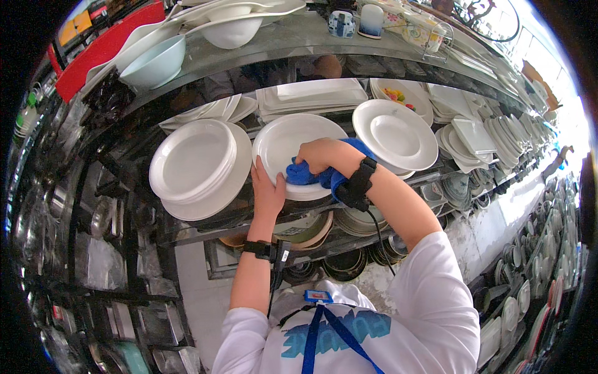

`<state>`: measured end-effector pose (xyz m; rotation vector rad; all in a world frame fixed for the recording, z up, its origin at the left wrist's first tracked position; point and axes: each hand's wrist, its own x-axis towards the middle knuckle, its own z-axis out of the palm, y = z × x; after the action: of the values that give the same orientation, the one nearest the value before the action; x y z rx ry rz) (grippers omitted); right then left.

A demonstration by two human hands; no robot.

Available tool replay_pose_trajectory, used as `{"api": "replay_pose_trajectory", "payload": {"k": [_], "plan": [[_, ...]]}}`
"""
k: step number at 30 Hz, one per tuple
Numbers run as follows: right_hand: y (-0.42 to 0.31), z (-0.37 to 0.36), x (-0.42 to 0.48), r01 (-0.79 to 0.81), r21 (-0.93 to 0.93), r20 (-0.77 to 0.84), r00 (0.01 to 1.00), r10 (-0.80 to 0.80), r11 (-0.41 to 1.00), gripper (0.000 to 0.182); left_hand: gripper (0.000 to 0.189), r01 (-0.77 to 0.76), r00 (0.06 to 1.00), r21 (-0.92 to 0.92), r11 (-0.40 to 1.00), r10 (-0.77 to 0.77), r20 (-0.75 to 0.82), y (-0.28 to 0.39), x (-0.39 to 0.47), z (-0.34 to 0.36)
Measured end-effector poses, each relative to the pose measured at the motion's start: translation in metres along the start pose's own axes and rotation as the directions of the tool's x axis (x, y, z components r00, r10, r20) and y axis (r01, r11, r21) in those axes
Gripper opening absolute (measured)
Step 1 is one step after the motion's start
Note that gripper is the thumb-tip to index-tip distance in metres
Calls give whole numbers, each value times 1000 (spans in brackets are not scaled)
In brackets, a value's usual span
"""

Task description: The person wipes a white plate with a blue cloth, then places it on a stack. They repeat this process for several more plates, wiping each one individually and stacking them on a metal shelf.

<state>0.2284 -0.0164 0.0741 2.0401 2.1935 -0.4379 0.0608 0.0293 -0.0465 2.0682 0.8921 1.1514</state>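
A white round plate (299, 133) lies before me on the shelf, at the middle of a row of dishes. My left hand (267, 189) rests on its near left rim, thumb on top and fingers along the edge. In my right hand (322, 156) is a bunched blue cloth (303, 174), pressed against the right part of the plate. Part of the cloth hangs back under my wrist. To the left is a stack of white plates (194, 161); to the right stands a wide-rimmed white plate (395, 134) on others.
Rectangular white dishes (310, 96) line the back of this shelf. Above it, a glass shelf (280, 53) carries a pale blue bowl (154, 61) and a blue-and-white cup (342, 24). Bowls (303, 229) sit on the level below. Racks of tableware (518, 262) stand at right.
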Motion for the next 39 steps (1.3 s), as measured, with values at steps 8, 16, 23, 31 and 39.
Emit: {"api": "replay_pose_trajectory", "payload": {"k": [8,16,23,31,39], "plan": [[2,6,3,-87,-292,56,993,108,952,46,62,-3,1000,23,1000,4,-12,1,0,2],[-4,29,18,48,106,-251,968,-20,993,52,57,-7,1000,22,1000,7,-16,1,1,3],[-10,21,-15,-79,101,-262,960,103,992,78,65,40,999,26,999,-40,18,8,1,-5],[32,17,-11,304,172,-148,949,-280,937,47,78,-57,998,69,996,55,32,6,1,-3],[10,26,22,101,113,-289,955,-65,988,45,73,39,999,79,996,-41,22,7,0,-2]]}}
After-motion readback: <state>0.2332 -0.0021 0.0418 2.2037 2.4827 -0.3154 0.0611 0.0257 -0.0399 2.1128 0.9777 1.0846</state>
